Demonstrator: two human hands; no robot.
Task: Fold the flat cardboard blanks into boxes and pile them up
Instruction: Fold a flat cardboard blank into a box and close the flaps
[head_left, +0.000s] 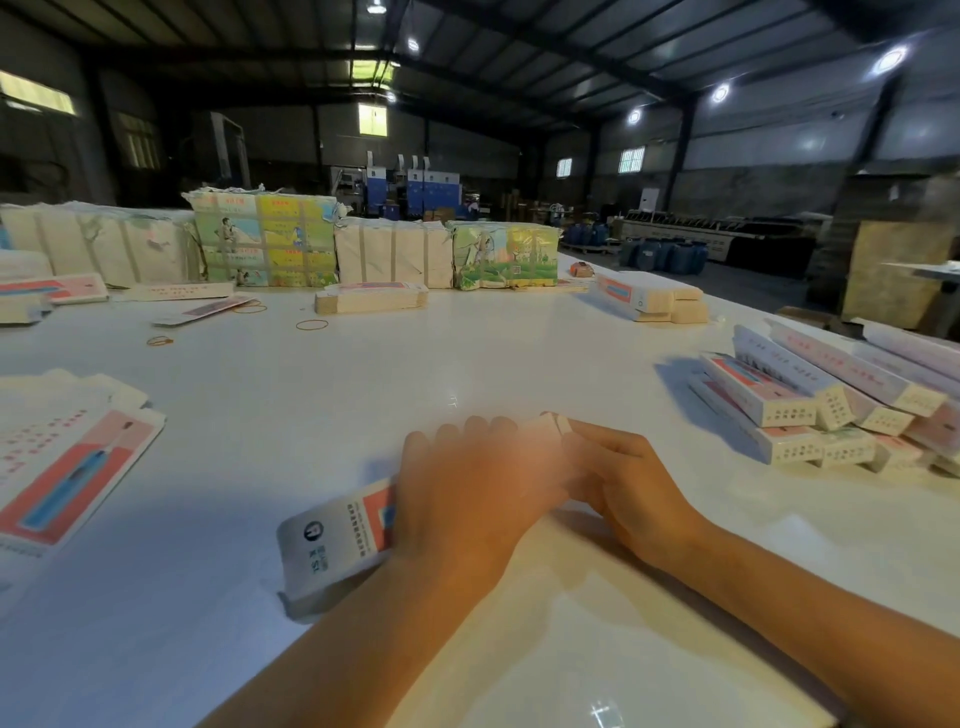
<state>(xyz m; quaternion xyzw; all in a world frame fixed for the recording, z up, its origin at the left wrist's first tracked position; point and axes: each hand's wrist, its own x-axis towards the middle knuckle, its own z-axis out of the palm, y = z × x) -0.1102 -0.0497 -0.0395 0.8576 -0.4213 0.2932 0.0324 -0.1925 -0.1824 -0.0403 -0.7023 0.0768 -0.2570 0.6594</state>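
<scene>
A long white cardboard blank (337, 540) with a red panel and printed text lies on the white table (415, 353) in front of me. My left hand (467, 499), blurred by motion, presses down on its middle. My right hand (634, 488) grips its far end, where small flaps (556, 423) stick up. Most of the blank is hidden under both hands. A pile of folded boxes (821, 415) with perforated ends lies at the right. Flat blanks (67, 457) are stacked at the left.
Wrapped bundles (265, 241) line the table's far edge. In front of them lie a stack of blanks (371, 301), more boxes (649, 301), loose blanks (208, 309) and rubber bands (311, 325). Blue drums (670, 254) and machinery stand on the warehouse floor behind.
</scene>
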